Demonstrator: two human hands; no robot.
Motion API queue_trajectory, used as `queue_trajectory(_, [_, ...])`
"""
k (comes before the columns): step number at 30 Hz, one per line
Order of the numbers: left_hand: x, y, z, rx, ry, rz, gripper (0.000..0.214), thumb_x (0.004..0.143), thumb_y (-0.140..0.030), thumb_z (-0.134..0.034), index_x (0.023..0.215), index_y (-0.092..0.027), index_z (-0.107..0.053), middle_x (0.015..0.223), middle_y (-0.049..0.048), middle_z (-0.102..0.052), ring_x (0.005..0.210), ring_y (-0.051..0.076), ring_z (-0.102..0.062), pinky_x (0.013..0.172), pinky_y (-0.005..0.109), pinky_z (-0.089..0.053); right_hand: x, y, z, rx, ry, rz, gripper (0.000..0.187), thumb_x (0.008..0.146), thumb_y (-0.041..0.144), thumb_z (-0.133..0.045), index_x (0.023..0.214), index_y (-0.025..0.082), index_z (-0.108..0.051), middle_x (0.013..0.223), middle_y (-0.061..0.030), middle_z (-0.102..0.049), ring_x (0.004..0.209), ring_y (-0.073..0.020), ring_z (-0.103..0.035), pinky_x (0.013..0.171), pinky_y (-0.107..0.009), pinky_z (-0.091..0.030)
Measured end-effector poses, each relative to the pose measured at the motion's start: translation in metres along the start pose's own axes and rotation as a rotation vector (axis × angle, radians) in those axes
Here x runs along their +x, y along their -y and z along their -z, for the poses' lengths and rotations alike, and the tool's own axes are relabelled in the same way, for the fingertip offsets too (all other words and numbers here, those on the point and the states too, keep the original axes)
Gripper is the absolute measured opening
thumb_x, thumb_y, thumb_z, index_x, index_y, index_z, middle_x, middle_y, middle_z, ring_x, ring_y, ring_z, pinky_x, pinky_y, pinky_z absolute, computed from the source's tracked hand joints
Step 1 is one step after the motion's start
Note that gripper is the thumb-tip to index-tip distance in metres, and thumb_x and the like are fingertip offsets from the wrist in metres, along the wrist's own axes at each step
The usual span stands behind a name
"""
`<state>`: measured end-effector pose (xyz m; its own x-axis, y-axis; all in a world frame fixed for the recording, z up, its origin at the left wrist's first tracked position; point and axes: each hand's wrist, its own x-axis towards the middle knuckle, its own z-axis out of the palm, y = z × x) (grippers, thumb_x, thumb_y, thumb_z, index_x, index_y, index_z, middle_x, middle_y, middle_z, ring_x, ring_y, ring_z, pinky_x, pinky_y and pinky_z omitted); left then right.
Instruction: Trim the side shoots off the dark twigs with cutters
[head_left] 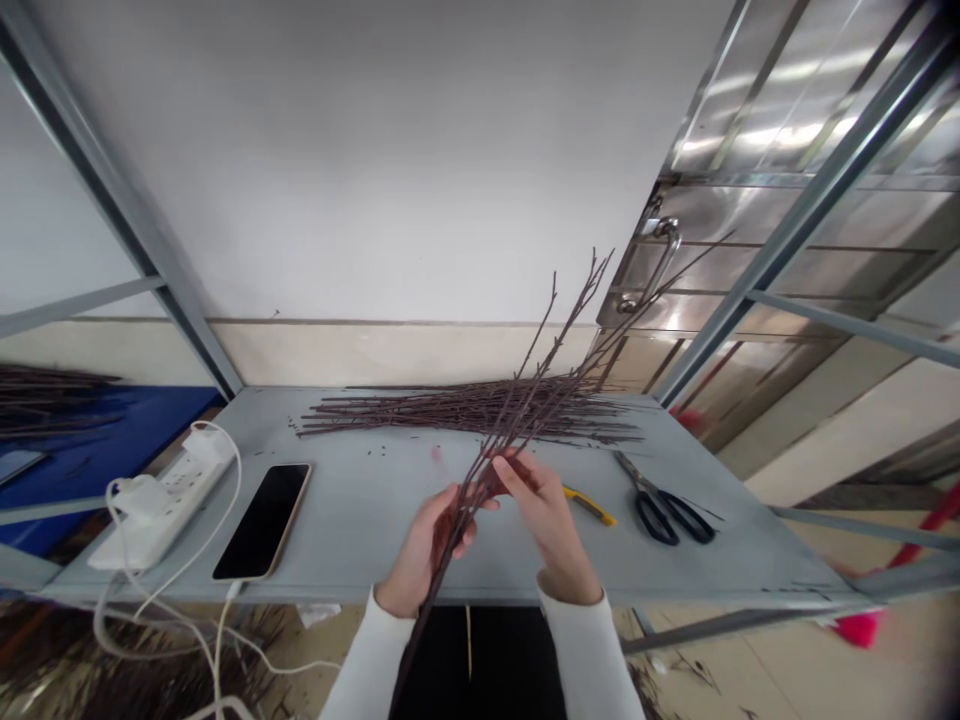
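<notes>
Several thin dark twigs point(525, 405) slant up and to the right through my two hands, fanning apart toward their tips. My left hand point(427, 548) is wrapped round the lower part of the bundle. Higher up, my right hand point(536, 500) has its thumb and fingers closed on the same twigs. A loose pile of similar twigs point(405, 412) lies along the back of the grey table point(352, 530). Just right of my right hand is a yellow-handled tool point(592, 506), partly hidden by the hand. Black-handled scissors point(664, 505) rest farther right.
On the left stand a black phone point(262, 522) with a cable plugged in and a white power strip point(169, 500) with chargers. Grey metal posts point(810, 200) frame the table. A blue surface point(112, 440) bears more twigs. Behind the table is a white wall point(405, 180).
</notes>
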<state>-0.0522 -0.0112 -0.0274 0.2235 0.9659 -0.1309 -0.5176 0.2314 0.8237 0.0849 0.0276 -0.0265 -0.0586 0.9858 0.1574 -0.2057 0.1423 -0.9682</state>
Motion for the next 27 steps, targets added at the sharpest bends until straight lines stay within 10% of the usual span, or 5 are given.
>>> queue_trajectory(15, [-0.012, 0.009, 0.015, 0.057, -0.044, 0.031, 0.038, 0.075, -0.045, -0.064, 0.092, -0.011, -0.064, 0.074, 0.008, -0.071, 0.045, 0.01, -0.053, 0.041, 0.021, -0.037, -0.003, 0.009, 0.007, -0.081, -0.131, 0.022, 0.029, 0.072, 0.047, -0.069, 0.077, 0.019, -0.064, 0.059, -0.0009, -0.067, 0.048, -0.015, -0.061, 0.05, -0.029, -0.055])
queue_trajectory(27, [-0.019, 0.026, 0.01, 0.778, -0.247, -0.356, 0.03, 0.087, -0.038, -0.054, 0.108, -0.019, -0.063, 0.088, 0.0056, -0.068, 0.059, 0.012, -0.049, 0.055, 0.023, -0.04, -0.018, 0.023, 0.001, -0.462, -0.222, 0.066, 0.035, 0.08, 0.054, -0.056, 0.085, 0.019, -0.059, 0.061, -0.0019, -0.065, 0.058, -0.0176, -0.063, 0.058, -0.029, -0.053])
